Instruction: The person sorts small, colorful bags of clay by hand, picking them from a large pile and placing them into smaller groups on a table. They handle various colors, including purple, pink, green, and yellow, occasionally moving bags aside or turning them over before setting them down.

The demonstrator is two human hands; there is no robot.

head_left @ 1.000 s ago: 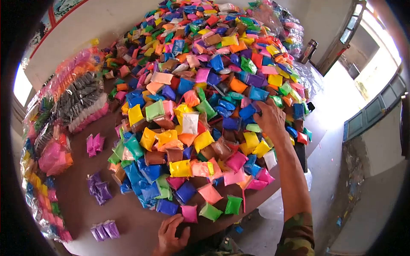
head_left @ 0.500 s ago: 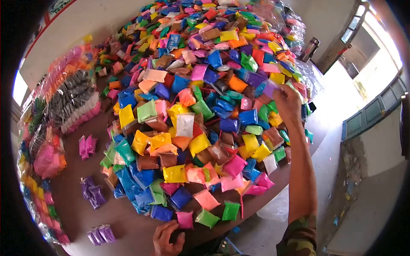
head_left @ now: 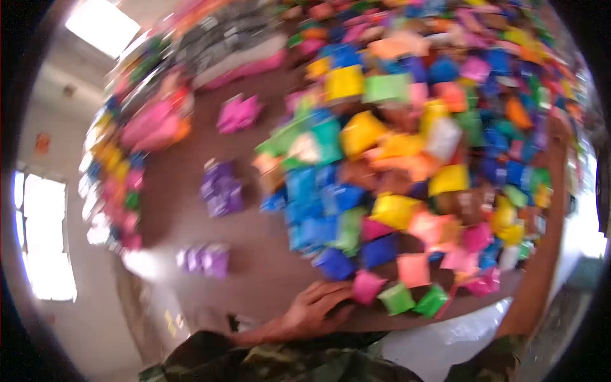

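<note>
My left hand [head_left: 318, 309] rests at the table's near edge, fingers loosely bent and thumb apart, holding nothing I can see. Right beside its fingertips lies a small pink packet [head_left: 368, 287]. A light green packet [head_left: 396, 298] and a darker green one [head_left: 431, 301] follow to the right. My right arm stretches along the right side of a big heap of colourful packets [head_left: 394, 210]. At its end my right hand [head_left: 558, 132] is smeared by motion, close to a purple patch among the packets; its fingers cannot be made out.
On the brown table [head_left: 172, 223] at left lie small groups of packets: pink [head_left: 239, 114], dark purple [head_left: 221, 189] and light purple [head_left: 205, 260]. Behind them are clear bags of packets [head_left: 156, 124]. A bright window [head_left: 44, 235] is at far left.
The view has swung left, so the heap and both hands appear farther right. My left hand stays by the pink packet. My right hand, earlier at a purple packet, is now blurred.
</note>
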